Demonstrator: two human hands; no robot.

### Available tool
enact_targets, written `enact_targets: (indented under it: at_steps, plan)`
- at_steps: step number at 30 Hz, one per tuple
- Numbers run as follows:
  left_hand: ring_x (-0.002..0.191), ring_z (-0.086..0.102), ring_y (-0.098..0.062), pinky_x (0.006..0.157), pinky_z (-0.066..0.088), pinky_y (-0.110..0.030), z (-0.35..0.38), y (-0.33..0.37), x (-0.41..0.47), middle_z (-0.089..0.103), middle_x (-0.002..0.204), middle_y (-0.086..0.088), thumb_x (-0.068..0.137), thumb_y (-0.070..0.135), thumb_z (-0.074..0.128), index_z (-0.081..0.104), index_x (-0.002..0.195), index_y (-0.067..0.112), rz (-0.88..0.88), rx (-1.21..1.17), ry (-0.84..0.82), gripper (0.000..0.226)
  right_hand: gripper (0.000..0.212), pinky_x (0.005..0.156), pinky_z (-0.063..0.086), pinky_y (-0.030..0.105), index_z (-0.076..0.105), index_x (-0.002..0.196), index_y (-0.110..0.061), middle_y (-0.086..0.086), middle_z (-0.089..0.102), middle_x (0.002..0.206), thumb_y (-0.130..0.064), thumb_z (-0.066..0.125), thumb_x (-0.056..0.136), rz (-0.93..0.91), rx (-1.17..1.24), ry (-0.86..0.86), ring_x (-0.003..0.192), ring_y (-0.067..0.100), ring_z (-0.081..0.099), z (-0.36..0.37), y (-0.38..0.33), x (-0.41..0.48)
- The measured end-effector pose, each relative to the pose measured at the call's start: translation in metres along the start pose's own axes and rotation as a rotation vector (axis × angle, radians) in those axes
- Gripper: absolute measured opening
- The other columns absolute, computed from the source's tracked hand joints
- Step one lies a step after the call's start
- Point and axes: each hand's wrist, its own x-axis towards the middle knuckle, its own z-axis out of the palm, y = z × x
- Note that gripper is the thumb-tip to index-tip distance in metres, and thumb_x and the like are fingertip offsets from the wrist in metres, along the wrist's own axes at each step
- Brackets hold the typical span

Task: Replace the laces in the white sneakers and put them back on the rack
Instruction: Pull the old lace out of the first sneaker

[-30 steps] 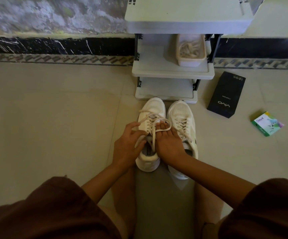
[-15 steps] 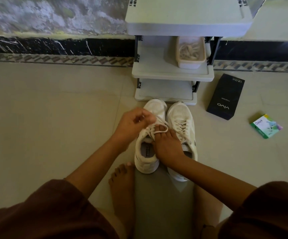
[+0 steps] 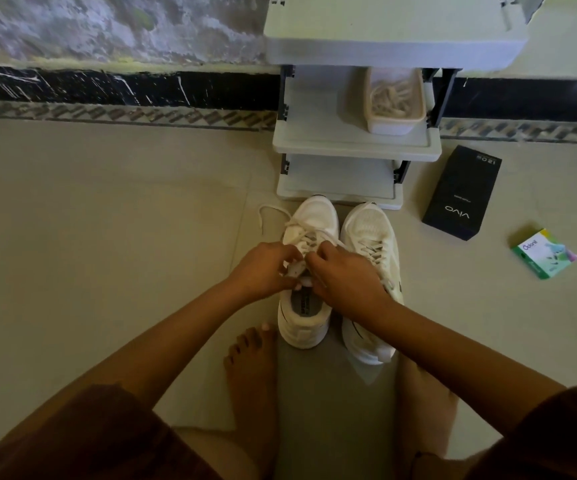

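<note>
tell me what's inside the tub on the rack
The tub holds a loose tangle of pale laces. Its far end is hidden by the rack's top shelf, and anything under the tangle is covered.

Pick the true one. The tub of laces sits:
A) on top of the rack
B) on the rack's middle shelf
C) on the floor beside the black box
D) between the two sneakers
B: the tub rests at the right end of the rack's middle shelf, under the top tier.
</note>
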Motion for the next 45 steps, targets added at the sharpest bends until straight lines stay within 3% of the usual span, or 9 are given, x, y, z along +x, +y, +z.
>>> enact_targets:
  at_steps: [6, 13, 15, 20, 23, 31, 39, 42, 45]
  plan:
    - [0.086, 0.062, -0.02, 0.075, 0.049, -0.033, 0.005, -0.001, 0.011, 0.066, 0.104, -0.009, 0.069, 0.027, 0.081, 0.064, 0.106, 0.009, -0.015, 0.017, -0.023, 0.045, 0.03, 0.068, 0.046, 0.027, 0.071, 0.086, -0.021, -0.001, 0.066, 0.091, -0.044, 0.075, 0.068, -0.135, -0.382, -0.032, 0.084, 0.016, 0.062, -0.009, -0.004, 0.021]
    - [0.089, 0.063, -0.027, 0.074, 0.047, -0.035, 0.011, 0.004, 0.01, 0.067, 0.097, -0.012, 0.067, 0.028, 0.082, 0.066, 0.1, 0.005, -0.06, -0.001, 0.057, 0.043, 0.009, 0.035, 0.036, 0.017, 0.059, 0.086, -0.005, 0.008, 0.055, 0.056, -0.013, 0.064, 0.086, 0.977, 1.222, -0.229, 0.046, 0.013, 0.055, -0.036, -0.017, 0.037]
    - [0.089, 0.063, -0.028, 0.074, 0.045, -0.035, 0.012, 0.006, 0.01, 0.067, 0.097, -0.014, 0.069, 0.027, 0.081, 0.066, 0.098, 0.003, -0.06, 0.007, 0.062, 0.04, 0.012, 0.031, 0.034, 0.013, 0.054, 0.078, -0.004, 0.005, 0.052, 0.053, -0.006, 0.063, 0.086, 1.036, 1.397, -0.282, 0.035, 0.006, 0.053, -0.038, -0.018, 0.03]
    - [0.1, 0.061, -0.026, 0.08, 0.046, -0.031, 0.005, 0.006, 0.011, 0.062, 0.117, -0.011, 0.067, 0.022, 0.083, 0.062, 0.117, 0.011, -0.069, -0.056, 0.012, 0.054, 0.021, 0.066, 0.044, 0.026, 0.073, 0.093, -0.026, -0.001, 0.064, 0.094, -0.04, 0.071, 0.077, 0.046, -0.1, -0.139, 0.084, 0.017, 0.061, -0.013, 0.007, 0.004]
    - [0.101, 0.06, -0.026, 0.082, 0.045, -0.03, 0.009, 0.013, 0.01, 0.059, 0.122, -0.01, 0.067, 0.021, 0.083, 0.059, 0.123, 0.014, -0.031, -0.062, 0.01, 0.062, 0.019, 0.069, 0.045, 0.025, 0.073, 0.088, -0.03, -0.005, 0.067, 0.097, -0.042, 0.07, 0.074, -0.137, -0.429, -0.043, 0.089, 0.013, 0.062, -0.016, 0.005, 0.001]
    - [0.096, 0.061, -0.025, 0.072, 0.04, -0.025, 0.017, 0.017, 0.01, 0.067, 0.106, -0.01, 0.067, 0.023, 0.082, 0.065, 0.11, 0.012, -0.046, -0.035, 0.067, 0.048, 0.021, 0.065, 0.053, 0.018, 0.066, 0.098, 0.004, 0.017, 0.066, 0.091, -0.012, 0.066, 0.085, 0.751, 1.386, -0.206, 0.076, 0.017, 0.062, -0.03, -0.001, 0.011]
    - [0.096, 0.06, -0.026, 0.077, 0.045, -0.032, 0.01, 0.012, 0.006, 0.066, 0.105, -0.011, 0.071, 0.021, 0.08, 0.064, 0.103, 0.01, -0.056, -0.009, 0.006, 0.038, 0.032, 0.072, 0.042, 0.03, 0.069, 0.105, -0.028, 0.001, 0.064, 0.099, -0.042, 0.07, 0.076, 0.008, -0.157, -0.105, 0.088, 0.02, 0.058, -0.016, 0.017, -0.008]
    - [0.101, 0.059, -0.026, 0.084, 0.047, -0.036, 0.008, 0.014, 0.006, 0.065, 0.111, -0.011, 0.072, 0.021, 0.08, 0.063, 0.11, 0.011, -0.063, -0.018, -0.013, 0.043, 0.02, 0.056, 0.044, 0.023, 0.073, 0.069, -0.028, -0.006, 0.066, 0.069, -0.035, 0.085, 0.055, -0.155, -0.316, 0.056, 0.064, 0.012, 0.061, -0.015, 0.007, -0.011]
    - [0.101, 0.059, -0.027, 0.084, 0.046, -0.036, 0.008, 0.017, 0.006, 0.064, 0.112, -0.011, 0.072, 0.021, 0.08, 0.063, 0.113, 0.011, -0.073, -0.008, -0.018, 0.046, 0.017, 0.067, 0.044, 0.026, 0.074, 0.08, -0.02, -0.002, 0.067, 0.083, -0.03, 0.077, 0.067, -0.144, -0.208, 0.049, 0.08, 0.016, 0.061, -0.018, 0.005, -0.003]
